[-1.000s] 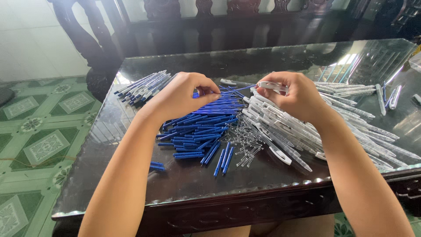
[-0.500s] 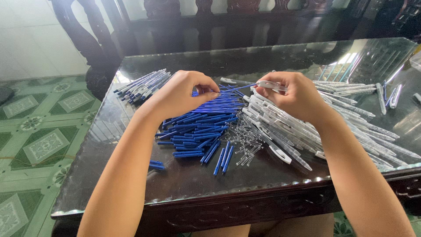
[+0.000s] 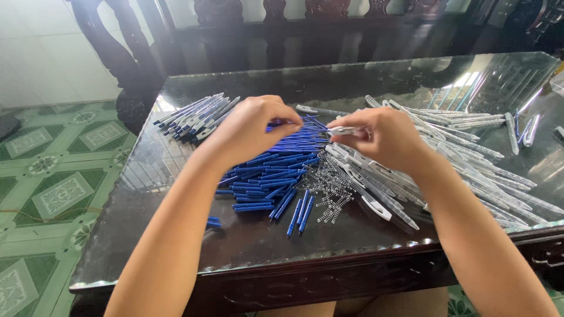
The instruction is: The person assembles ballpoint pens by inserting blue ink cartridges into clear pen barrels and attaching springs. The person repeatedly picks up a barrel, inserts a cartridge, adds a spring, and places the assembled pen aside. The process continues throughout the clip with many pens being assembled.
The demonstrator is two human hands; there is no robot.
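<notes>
At centre frame, the fingers of the right hand point(image 3: 385, 138) pinch one end of a clear pen barrel point(image 3: 343, 131), while the left hand point(image 3: 249, 132) faces it with fingertips curled together; what they pinch cannot be told. Below the hands lie a heap of blue refills point(image 3: 267, 173), a scatter of small springs point(image 3: 329, 188) and, to the right, a spread of clear barrels point(image 3: 470, 170). A bundle of finished pens point(image 3: 191, 117) rests at upper left on the glass table point(image 3: 176, 235).
</notes>
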